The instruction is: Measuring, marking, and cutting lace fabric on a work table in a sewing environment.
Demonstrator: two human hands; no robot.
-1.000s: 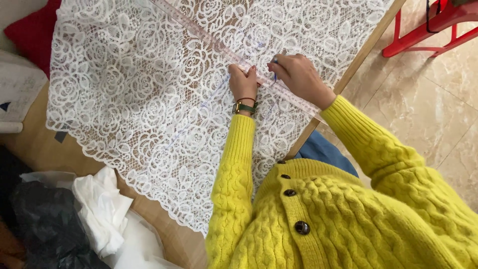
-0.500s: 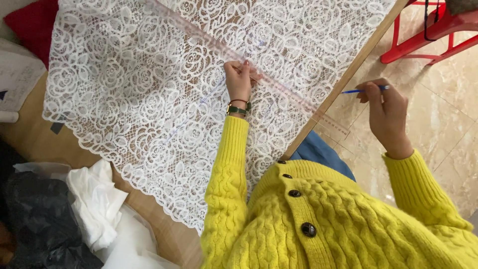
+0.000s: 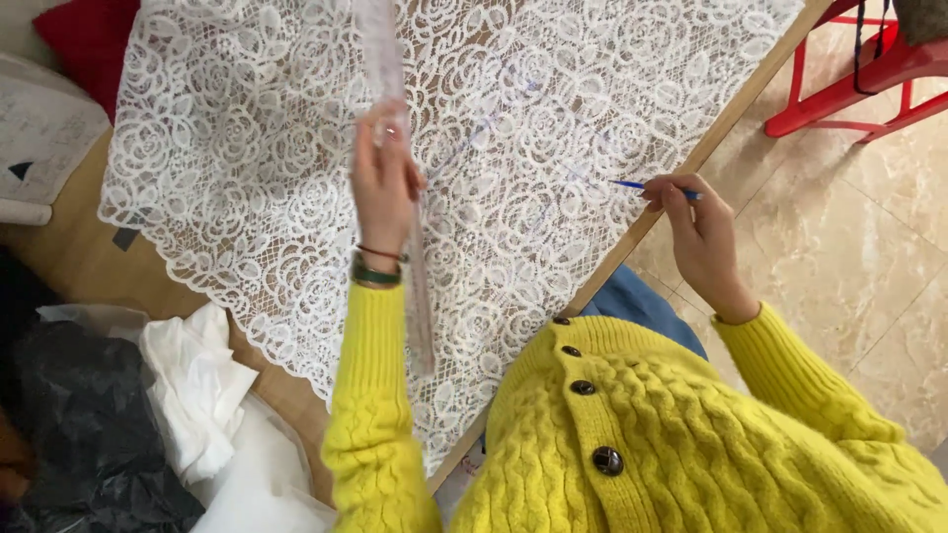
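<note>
desk (image 3: 188, 296): white lace cloth (image 3: 247, 168) spread flat | left hand (image 3: 383, 183): clenched on clear ruler (image 3: 420, 296), lifted above cloth | faint blue lines on cloth, marking looks partly done | right hand (image 3: 696, 232): pinching blue pen (image 3: 642, 186) at desk edge

Soft, even daylight is filling the scene, bright without harshness. The polished stone floor (image 3: 869, 247) toward three o'clock is giving off a pale sheen, suggesting light arriving from that side. Shadows are staying faint; the corner near eight o'clock, around the dark bag (image 3: 89, 434), is falling dim. Motion blur is smearing the left hand (image 3: 383, 183) and the clear ruler (image 3: 395, 148) it is holding, while the white lace (image 3: 247, 148) is showing crisp. Straight edges are bowing slightly toward the frame's borders.
</note>
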